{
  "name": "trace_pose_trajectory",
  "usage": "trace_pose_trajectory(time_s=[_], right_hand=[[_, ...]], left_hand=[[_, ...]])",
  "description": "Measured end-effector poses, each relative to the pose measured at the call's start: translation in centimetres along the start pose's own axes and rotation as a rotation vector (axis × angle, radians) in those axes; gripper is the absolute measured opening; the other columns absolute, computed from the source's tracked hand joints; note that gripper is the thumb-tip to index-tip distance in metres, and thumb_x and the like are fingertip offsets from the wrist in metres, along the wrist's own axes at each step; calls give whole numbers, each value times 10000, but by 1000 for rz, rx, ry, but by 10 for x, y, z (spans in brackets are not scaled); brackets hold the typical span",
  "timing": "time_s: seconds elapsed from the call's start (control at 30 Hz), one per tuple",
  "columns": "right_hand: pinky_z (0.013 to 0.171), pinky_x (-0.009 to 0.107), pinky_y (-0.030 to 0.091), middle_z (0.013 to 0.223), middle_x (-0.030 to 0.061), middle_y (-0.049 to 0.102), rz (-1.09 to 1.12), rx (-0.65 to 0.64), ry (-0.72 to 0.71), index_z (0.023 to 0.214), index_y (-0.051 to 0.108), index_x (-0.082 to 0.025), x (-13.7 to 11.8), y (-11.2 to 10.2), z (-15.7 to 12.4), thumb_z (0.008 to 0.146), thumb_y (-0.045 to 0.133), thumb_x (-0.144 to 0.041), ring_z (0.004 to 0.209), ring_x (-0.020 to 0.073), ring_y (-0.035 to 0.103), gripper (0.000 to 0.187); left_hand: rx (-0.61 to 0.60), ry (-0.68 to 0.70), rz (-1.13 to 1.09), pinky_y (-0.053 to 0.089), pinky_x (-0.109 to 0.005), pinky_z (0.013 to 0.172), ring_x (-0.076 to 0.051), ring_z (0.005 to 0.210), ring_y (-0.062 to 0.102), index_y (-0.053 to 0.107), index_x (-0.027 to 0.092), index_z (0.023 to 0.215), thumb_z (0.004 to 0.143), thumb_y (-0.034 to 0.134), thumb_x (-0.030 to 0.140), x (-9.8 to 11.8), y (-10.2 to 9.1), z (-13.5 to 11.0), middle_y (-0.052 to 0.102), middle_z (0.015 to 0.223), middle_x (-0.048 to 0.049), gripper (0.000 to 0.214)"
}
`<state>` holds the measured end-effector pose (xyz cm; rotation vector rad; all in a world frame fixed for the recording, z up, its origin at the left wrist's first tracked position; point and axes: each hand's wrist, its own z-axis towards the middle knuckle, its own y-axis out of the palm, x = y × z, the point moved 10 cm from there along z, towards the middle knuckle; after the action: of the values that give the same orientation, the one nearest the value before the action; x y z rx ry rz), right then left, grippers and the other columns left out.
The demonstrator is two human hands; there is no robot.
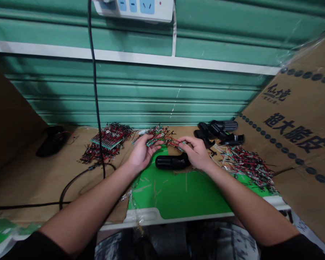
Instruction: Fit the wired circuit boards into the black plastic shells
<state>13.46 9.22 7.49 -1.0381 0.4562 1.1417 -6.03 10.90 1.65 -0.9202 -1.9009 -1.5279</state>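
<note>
My left hand (143,153) is closed around the edge of a small bundle of wired circuit boards (157,136), with thin red and black leads fanning out of it. Facing it, my right hand (196,153) pinches red wires (174,141) and what looks like a small green board; its fingertips partly hide the piece. Just below the hands, a black plastic housing (168,162) lies on the green tabletop (189,198). To the left sits a stacked pile of wired circuit boards (108,139).
Black plastic shells (219,131) lie at the back right. In front of them spreads a loose heap of wired boards (250,166). A black cable (96,90) hangs from the power strip (138,11). Cardboard (295,133) walls the right side. Another black shell (52,141) rests far left.
</note>
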Motion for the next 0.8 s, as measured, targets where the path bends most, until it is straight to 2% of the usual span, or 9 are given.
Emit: trace_pose_trajectory(time_s=[0.13,0.3,0.5,0.8], right_hand=[[702,294,421,777,0,673,-17,-81,40,861,668,-204,5,8,-1,961,563,-308,724,179,590,178],[718,289,392,764,-13,592,31,-123,66,826,588,-208,9,13,-1,976,520,-306,748,178,543,192],[737,287,403,779,-10,594,129,-94,110,825,611,-203,11,13,0,998,564,-403,776,178,557,269],[760,305,420,770,0,638,117,-42,109,798,645,-203,14,7,2,963,581,-348,783,191,589,229]], left_hand=[[-38,13,8,616,-237,665,-175,744,769,600,163,890,837,646,187,-1,2,2,781,911,-94,75],[-84,94,68,620,-269,695,-219,808,790,601,162,886,822,688,221,5,6,1,783,899,-109,124],[-139,167,149,628,-331,757,-233,804,791,534,185,789,798,750,258,10,14,-4,763,836,-64,228],[-147,197,197,637,-379,790,-224,766,780,496,197,752,809,777,315,10,14,-3,713,759,-20,310]])
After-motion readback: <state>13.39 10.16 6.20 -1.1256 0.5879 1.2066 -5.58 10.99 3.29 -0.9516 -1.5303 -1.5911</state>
